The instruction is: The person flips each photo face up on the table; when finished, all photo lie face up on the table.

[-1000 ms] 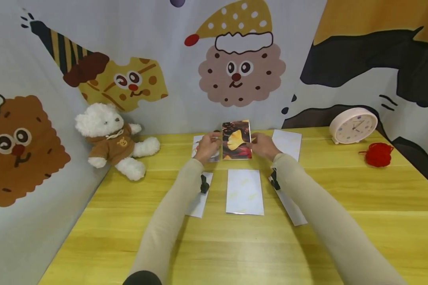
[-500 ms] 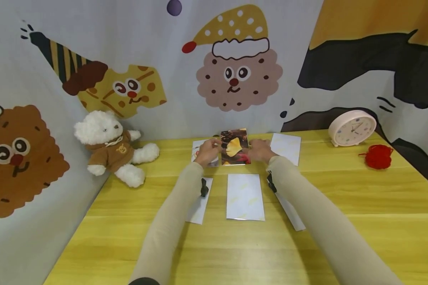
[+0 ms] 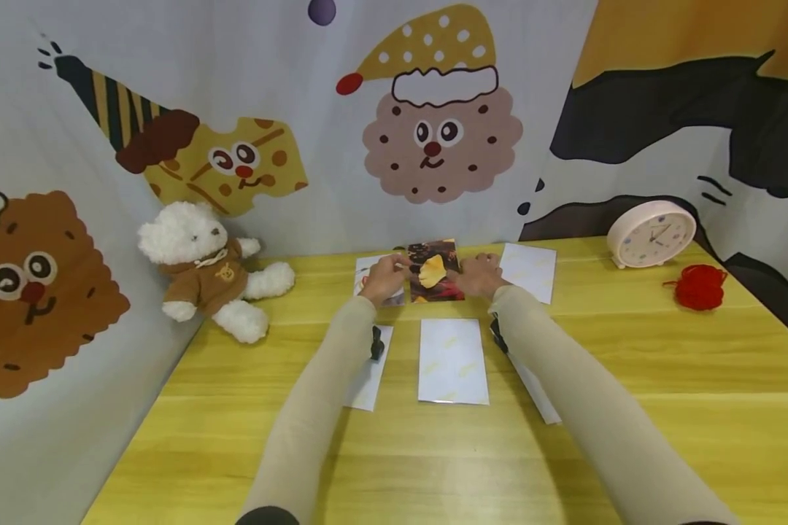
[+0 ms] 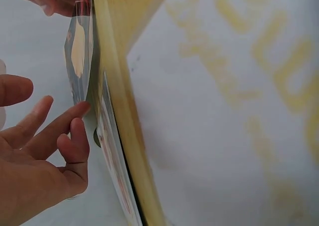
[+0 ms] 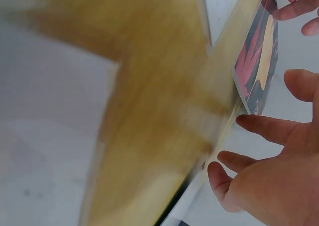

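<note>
A picture card with a yellow ginkgo leaf (image 3: 433, 272) lies at the back middle of the table, between my hands. My left hand (image 3: 384, 278) is at its left side; in the left wrist view a fingertip of the left hand (image 4: 42, 168) touches the card edge (image 4: 78, 49). At the other side is my right hand (image 3: 480, 275), and in the right wrist view the index finger of the right hand (image 5: 279, 181) touches a corner of the card (image 5: 255, 61). Partly under my left hand lies another picture card (image 3: 395, 298). Whether the leaf card lies fully flat, I cannot tell.
Several face-down white cards lie around: one at front middle (image 3: 453, 361), one at back right (image 3: 532, 270), one under each forearm, left (image 3: 369, 386) and right (image 3: 540, 394). A teddy bear (image 3: 213, 273) sits left; a clock (image 3: 653, 235) and red yarn (image 3: 700, 287) stand right.
The leaf card has come down from a more upright tilt to about table level. My right-hand fingers have loosened from its edge and spread beside it. The left hand has hardly moved.
</note>
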`<action>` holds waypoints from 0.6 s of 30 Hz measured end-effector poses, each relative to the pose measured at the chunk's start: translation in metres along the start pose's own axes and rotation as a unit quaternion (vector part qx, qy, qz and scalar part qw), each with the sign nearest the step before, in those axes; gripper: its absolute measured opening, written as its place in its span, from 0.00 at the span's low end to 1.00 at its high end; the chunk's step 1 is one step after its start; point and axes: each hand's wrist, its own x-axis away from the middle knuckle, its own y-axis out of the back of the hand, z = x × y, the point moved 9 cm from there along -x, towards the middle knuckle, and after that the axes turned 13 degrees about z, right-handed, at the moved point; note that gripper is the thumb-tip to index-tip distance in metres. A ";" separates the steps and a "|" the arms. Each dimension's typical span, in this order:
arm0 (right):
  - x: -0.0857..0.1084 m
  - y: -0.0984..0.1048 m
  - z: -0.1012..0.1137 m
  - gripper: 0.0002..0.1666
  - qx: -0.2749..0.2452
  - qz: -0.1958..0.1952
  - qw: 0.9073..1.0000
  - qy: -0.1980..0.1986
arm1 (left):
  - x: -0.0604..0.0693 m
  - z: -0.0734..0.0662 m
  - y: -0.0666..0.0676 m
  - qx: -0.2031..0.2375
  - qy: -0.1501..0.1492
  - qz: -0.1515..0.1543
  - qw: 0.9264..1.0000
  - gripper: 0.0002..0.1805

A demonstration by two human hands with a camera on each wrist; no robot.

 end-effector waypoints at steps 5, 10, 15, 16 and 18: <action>-0.001 -0.002 0.000 0.39 0.006 -0.006 1.000 0.005 | 0.001 -0.001 -0.001 -0.019 -0.004 -0.006 1.000 0.20; -0.001 -0.003 0.000 0.40 0.009 -0.003 1.000 -0.003 | 0.003 -0.003 -0.002 -0.049 -0.002 -0.001 0.999 0.21; 0.003 0.005 -0.004 0.40 -0.014 -0.012 1.000 -0.006 | 0.008 -0.006 0.004 -0.036 -0.008 -0.022 0.999 0.21; 0.005 0.008 -0.006 0.40 -0.017 -0.012 1.000 -0.006 | 0.009 -0.006 0.005 -0.030 -0.009 -0.025 0.999 0.21; 0.007 0.012 -0.010 0.39 -0.015 -0.011 1.000 -0.003 | 0.010 -0.006 0.007 -0.016 -0.009 -0.027 0.999 0.21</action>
